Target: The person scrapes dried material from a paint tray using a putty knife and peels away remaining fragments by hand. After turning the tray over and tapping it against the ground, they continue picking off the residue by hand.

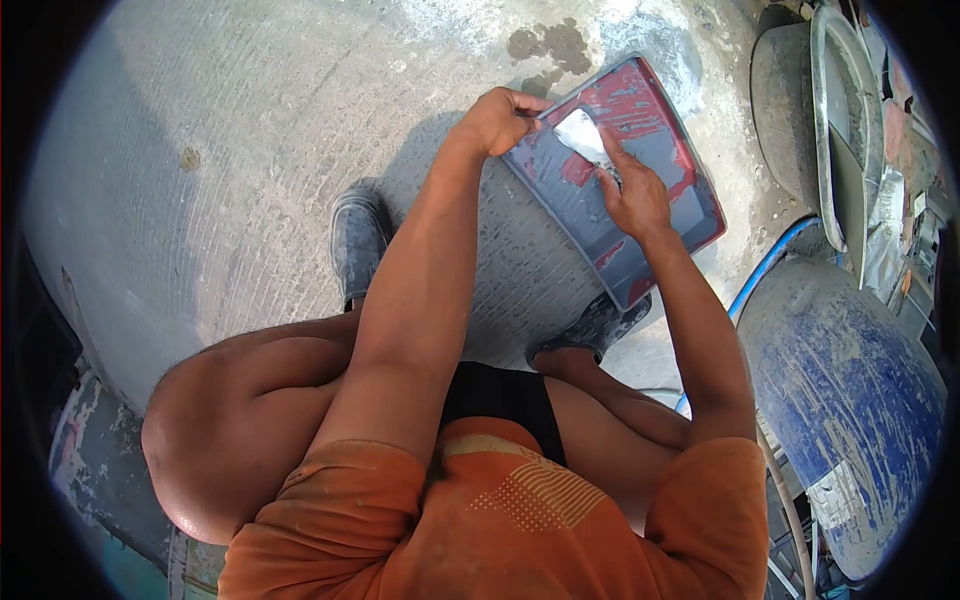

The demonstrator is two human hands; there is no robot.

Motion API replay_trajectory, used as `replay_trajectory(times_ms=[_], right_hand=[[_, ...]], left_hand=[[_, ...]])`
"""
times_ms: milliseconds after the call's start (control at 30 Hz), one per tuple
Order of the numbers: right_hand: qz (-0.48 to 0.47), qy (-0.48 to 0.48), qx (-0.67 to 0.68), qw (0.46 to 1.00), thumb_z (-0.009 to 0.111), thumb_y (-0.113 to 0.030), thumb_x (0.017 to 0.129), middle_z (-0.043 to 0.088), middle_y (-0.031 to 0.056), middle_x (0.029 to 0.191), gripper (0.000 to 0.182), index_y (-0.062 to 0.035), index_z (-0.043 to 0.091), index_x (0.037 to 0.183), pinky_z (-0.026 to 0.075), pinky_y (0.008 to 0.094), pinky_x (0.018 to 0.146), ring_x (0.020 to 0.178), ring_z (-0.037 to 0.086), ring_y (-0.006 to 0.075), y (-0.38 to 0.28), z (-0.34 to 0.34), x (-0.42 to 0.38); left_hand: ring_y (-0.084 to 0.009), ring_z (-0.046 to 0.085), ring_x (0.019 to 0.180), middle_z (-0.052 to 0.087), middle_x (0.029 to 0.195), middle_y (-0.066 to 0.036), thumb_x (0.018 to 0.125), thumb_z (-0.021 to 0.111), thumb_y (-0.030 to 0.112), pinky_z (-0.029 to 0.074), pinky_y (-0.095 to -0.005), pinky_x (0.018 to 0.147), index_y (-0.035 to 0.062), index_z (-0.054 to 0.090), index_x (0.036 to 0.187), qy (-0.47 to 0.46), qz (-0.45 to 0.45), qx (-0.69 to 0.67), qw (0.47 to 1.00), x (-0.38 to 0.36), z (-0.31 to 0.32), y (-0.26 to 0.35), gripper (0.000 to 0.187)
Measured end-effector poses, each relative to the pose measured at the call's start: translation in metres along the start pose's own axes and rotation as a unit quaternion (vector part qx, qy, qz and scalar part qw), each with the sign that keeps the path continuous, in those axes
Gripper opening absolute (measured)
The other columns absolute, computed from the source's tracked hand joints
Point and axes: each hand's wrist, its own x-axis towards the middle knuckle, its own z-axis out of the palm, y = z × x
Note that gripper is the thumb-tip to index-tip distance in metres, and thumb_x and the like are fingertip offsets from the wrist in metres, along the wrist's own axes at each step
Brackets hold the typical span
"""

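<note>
A paint tray [655, 150], red under smears of grey paint, is tilted above the concrete floor in front of me. My left hand [500, 122] grips its upper left edge, thumb and fingers on either side of the rim. In my right hand [637, 195] is a putty knife, its wide pale blade [580, 135] lying against the tray's inner surface. The fingers of that hand are wrapped round the handle, which is mostly hidden. Red streaks show on the tray where the grey coat is thin.
Rough concrete floor [250, 180] spreads ahead and left, with a dark wet patch [552, 45] beyond the tray. At right stand a grey tub [785, 110], a blue hose [768, 262] and a paint-spattered blue drum [845, 400]. My dark shoes [358, 240] are close to the tray.
</note>
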Motion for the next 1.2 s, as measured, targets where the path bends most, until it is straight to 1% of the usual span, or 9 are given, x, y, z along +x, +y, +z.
replay_trajectory(times_ms=[167, 233, 500, 633, 767, 833, 967, 1100, 1200], right_hand=[[0.001, -0.083, -0.057, 0.995, 0.062, -0.024, 0.101, 0.067, 0.0135, 0.136, 0.066, -0.0339, 0.036, 0.161, 0.056, 0.0478, 0.095, 0.117, 0.067, 0.0367, 0.004, -0.016, 0.006], [0.057, 0.039, -0.058, 0.996, 0.062, -0.023, 0.101, 0.068, 0.0130, 0.135, 0.066, -0.0337, 0.036, 0.162, 0.057, 0.0474, 0.094, 0.116, 0.067, 0.0364, 0.010, -0.017, 0.020], [-0.004, -0.053, -0.062, 0.997, 0.062, -0.024, 0.101, 0.069, 0.0148, 0.133, 0.066, -0.0349, 0.036, 0.162, 0.056, 0.0480, 0.094, 0.115, 0.067, 0.0390, 0.010, -0.020, 0.002], [0.032, 0.052, -0.030, 0.998, 0.062, -0.025, 0.101, 0.068, 0.0153, 0.134, 0.067, -0.0364, 0.036, 0.161, 0.055, 0.0476, 0.095, 0.115, 0.067, 0.0395, 0.022, -0.014, 0.021], [-0.016, 0.038, 0.012, 0.999, 0.063, -0.025, 0.101, 0.067, 0.0152, 0.135, 0.067, -0.0366, 0.037, 0.161, 0.056, 0.0475, 0.096, 0.116, 0.066, 0.0394, 0.019, 0.000, 0.000], [0.011, -0.049, -0.039, 0.998, 0.063, -0.025, 0.100, 0.066, 0.0157, 0.137, 0.067, -0.0326, 0.037, 0.162, 0.055, 0.0475, 0.097, 0.119, 0.066, 0.0393, 0.010, -0.015, 0.003], [0.061, 0.049, -0.010, 0.997, 0.062, -0.024, 0.101, 0.068, 0.0147, 0.134, 0.066, -0.0325, 0.038, 0.161, 0.055, 0.0474, 0.096, 0.117, 0.067, 0.0388, 0.014, 0.001, 0.018], [-0.008, 0.037, 0.022, 0.999, 0.062, -0.024, 0.101, 0.068, 0.0157, 0.135, 0.065, -0.0323, 0.038, 0.161, 0.056, 0.0471, 0.095, 0.116, 0.067, 0.0386, 0.003, 0.008, -0.001], [-0.008, -0.052, -0.033, 0.998, 0.063, -0.024, 0.101, 0.067, 0.0173, 0.136, 0.065, -0.0295, 0.039, 0.161, 0.056, 0.0472, 0.095, 0.117, 0.067, 0.0387, 0.001, -0.012, 0.007]], left_hand=[[-0.0196, 0.069, 0.103, 0.076, 0.117, -0.013, 0.092, 0.071, -0.001, 0.054, -0.0314, 0.093, 0.0064, 0.075, 0.129, -0.005, -0.007, -0.009, 1.000, 0.006, -0.001, 0.004, 0.038], [-0.0188, 0.069, 0.104, 0.076, 0.117, -0.012, 0.093, 0.070, -0.002, 0.053, -0.0312, 0.095, 0.0052, 0.074, 0.130, -0.003, -0.021, -0.002, 1.000, 0.004, 0.001, 0.003, 0.038], [-0.0190, 0.068, 0.101, 0.075, 0.115, -0.012, 0.095, 0.069, -0.001, 0.053, -0.0320, 0.094, 0.0075, 0.075, 0.130, -0.007, -0.009, 0.009, 1.000, -0.005, 0.001, 0.016, 0.036], [-0.0184, 0.068, 0.101, 0.076, 0.115, -0.012, 0.095, 0.069, 0.000, 0.053, -0.0312, 0.094, 0.0080, 0.075, 0.130, 0.020, -0.016, 0.025, 0.999, -0.001, 0.008, 0.010, 0.036], [-0.0171, 0.068, 0.098, 0.076, 0.113, -0.011, 0.096, 0.068, -0.001, 0.054, -0.0315, 0.093, 0.0078, 0.075, 0.129, 0.027, 0.002, 0.013, 1.000, -0.001, 0.008, 0.003, 0.036], [-0.0168, 0.068, 0.097, 0.076, 0.112, -0.011, 0.096, 0.067, -0.002, 0.054, -0.0317, 0.092, 0.0076, 0.075, 0.129, 0.023, 0.008, 0.002, 1.000, 0.004, 0.011, 0.003, 0.036], [-0.0167, 0.068, 0.096, 0.077, 0.112, -0.012, 0.095, 0.066, -0.003, 0.055, -0.0308, 0.090, 0.0071, 0.075, 0.129, 0.040, 0.001, 0.028, 0.999, 0.004, 0.012, 0.012, 0.037], [-0.0218, 0.073, 0.099, 0.078, 0.115, -0.015, 0.091, 0.072, 0.001, 0.056, -0.0312, 0.089, 0.0083, 0.077, 0.124, 0.033, -0.003, -0.008, 0.999, 0.000, 0.010, 0.005, 0.034], [-0.0171, 0.068, 0.094, 0.076, 0.111, -0.013, 0.095, 0.065, -0.003, 0.055, -0.0303, 0.088, 0.0059, 0.075, 0.128, 0.029, 0.014, -0.007, 0.999, 0.007, 0.012, -0.001, 0.036]])
